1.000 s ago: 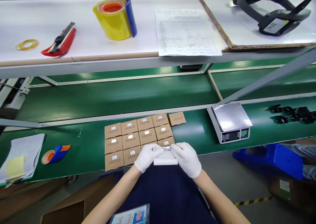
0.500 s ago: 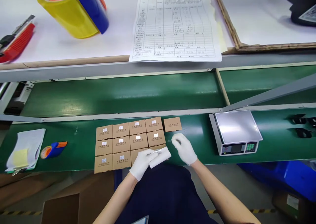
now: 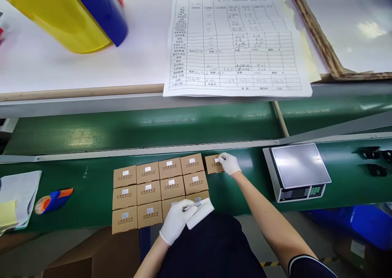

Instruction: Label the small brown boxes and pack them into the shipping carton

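Observation:
Several small brown cardboard boxes (image 3: 159,186) with white labels lie in a tight grid on the green bench (image 3: 92,196). One more box (image 3: 212,164) sits apart at the grid's right end. My right hand (image 3: 229,163), in a white glove, rests its pinched fingertips on that box at a small white label. My left hand (image 3: 177,220), also gloved, stays near my body at the bench's front edge and grips a white sheet of labels (image 3: 202,212) together with a thin metal tool.
A digital scale (image 3: 298,171) stands right of the boxes. A small tape dispenser (image 3: 52,200) and papers (image 3: 15,196) lie at the left. On the upper shelf are a printed form (image 3: 235,45) and a big yellow tape roll (image 3: 61,12). Black parts (image 3: 373,163) at far right.
My right hand left the white sheet and reached forward to the separate box. The left hand kept the sheet. My head moved closer and lower.

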`<state>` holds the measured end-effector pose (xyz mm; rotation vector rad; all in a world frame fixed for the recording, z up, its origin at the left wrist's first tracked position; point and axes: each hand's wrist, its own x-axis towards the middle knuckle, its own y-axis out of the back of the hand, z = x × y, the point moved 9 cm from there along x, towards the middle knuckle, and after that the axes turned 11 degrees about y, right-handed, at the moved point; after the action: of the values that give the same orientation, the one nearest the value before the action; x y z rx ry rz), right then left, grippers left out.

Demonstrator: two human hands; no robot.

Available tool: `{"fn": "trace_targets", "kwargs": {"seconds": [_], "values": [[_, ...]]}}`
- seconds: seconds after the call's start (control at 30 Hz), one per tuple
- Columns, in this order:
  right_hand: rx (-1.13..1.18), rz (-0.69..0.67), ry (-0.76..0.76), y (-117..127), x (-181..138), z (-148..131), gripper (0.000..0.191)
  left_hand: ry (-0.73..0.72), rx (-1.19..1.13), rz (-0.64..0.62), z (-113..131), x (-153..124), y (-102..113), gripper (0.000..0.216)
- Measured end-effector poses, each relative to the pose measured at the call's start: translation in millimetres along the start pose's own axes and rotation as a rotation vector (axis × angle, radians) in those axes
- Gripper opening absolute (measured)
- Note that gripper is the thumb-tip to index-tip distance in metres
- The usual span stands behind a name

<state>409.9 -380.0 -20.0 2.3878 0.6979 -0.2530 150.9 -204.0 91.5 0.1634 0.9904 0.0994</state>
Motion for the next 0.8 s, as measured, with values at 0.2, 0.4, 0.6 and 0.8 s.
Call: {"fn": "trace_targets", "kwargs": {"seconds": [0.2,0.4,0.6,0.8], "values": [[-0.014,0.03,0.008,-1,-4,3,0.021,0.018,-0.042,-0.021,-4,6,9,0.035],[-0.036,0.041,0.004,-3,-5,3,0.021,0.008,-0.041,-0.04,-9,9,10,0.035],[-0.069,0.044,0.014,-4,-5,1,0.021,0.024,-0.032,-0.037,-9,11,10,0.036],[-0.126,0.035,0.026,-6,-4,-1,0.022,0.021,-0.031,-0.046,-10,13,10,0.037]]}}
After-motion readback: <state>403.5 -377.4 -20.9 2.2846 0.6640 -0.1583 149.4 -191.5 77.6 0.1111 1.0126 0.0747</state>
